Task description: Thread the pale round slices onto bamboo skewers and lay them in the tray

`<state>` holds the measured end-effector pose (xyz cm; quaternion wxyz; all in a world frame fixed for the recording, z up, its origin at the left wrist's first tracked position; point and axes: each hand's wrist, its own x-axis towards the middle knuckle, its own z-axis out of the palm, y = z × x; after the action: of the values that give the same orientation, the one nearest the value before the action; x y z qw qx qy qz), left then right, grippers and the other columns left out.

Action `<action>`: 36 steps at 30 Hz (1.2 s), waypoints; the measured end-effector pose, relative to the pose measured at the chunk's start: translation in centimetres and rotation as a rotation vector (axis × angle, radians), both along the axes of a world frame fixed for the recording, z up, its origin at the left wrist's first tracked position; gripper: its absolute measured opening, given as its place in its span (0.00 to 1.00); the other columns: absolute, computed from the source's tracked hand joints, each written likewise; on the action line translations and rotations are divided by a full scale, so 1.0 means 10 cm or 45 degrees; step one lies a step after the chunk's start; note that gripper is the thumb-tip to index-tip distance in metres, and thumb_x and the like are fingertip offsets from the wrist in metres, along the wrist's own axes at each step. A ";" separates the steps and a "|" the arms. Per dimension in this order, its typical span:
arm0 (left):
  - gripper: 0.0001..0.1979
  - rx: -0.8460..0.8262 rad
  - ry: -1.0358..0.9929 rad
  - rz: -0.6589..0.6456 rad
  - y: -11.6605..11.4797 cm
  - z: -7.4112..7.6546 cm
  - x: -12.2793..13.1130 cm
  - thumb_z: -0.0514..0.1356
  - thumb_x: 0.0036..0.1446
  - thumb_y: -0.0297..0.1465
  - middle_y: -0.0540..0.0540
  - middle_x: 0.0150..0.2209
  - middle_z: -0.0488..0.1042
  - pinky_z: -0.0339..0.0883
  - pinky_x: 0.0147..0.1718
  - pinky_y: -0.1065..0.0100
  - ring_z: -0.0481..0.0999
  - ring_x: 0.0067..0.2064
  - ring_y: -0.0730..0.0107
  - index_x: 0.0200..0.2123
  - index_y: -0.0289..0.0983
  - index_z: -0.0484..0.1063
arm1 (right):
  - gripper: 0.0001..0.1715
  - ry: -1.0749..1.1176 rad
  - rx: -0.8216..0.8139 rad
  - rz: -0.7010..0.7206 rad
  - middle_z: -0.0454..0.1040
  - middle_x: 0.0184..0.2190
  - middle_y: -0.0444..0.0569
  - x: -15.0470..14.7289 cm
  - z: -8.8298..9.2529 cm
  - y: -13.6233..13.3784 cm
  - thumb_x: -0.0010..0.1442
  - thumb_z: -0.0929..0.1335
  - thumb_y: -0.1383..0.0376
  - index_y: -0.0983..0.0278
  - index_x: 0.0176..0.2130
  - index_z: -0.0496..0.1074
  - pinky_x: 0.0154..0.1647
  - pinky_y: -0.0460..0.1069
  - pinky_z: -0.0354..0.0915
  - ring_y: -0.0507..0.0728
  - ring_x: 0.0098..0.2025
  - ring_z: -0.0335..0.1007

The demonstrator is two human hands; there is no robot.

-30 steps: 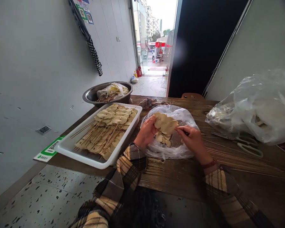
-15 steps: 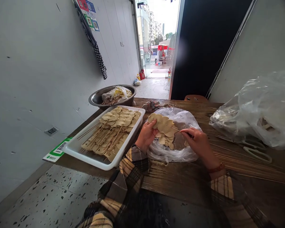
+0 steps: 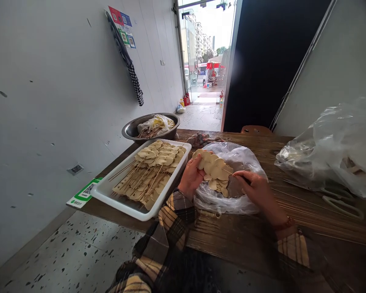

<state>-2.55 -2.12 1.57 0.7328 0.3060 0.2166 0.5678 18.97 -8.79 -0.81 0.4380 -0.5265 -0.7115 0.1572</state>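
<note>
My left hand (image 3: pixel 192 176) is closed on a row of thin, round, pale tan slices (image 3: pixel 215 165) that overlap one another. A thin wooden skewer (image 3: pixel 228 171) runs into the slices from the right, and my right hand (image 3: pixel 254 189) pinches its outer end. Below them an opened clear plastic bag (image 3: pixel 247 156) holds more loose slices (image 3: pixel 218 187). To the left stands a white tray (image 3: pixel 126 211) with many skewered slices (image 3: pixel 154 162) piled in it, their sticks pointing toward me.
Behind the tray is a metal basin (image 3: pixel 129 129) with skewers and a plastic bag. A crumpled cloth-like bundle (image 3: pixel 201 139) lies at the table's back. On the right are scissors (image 3: pixel 343 205), a large clear bag (image 3: pixel 332 146) and loose sticks (image 3: pixel 311 215). A green QR card (image 3: pixel 85 193) lies at the left edge.
The view has shifted, so everything sits a little further right and lower. Both hands keep their hold; the visible part of the skewer between the slices and my right hand looks slightly shorter.
</note>
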 end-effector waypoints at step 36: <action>0.24 0.054 0.040 0.044 -0.07 -0.11 0.04 0.68 0.49 0.44 0.37 0.41 0.78 0.71 0.40 0.62 0.77 0.41 0.60 0.43 0.33 0.72 | 0.17 -0.284 -0.051 0.050 0.80 0.38 0.49 0.02 -0.07 -0.05 0.63 0.64 0.53 0.56 0.38 0.79 0.38 0.55 0.71 0.61 0.40 0.77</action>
<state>-2.17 -2.84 0.45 0.7127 0.3264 0.2213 0.5801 19.13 -9.33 -1.52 0.3423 -0.5354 -0.7627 0.1201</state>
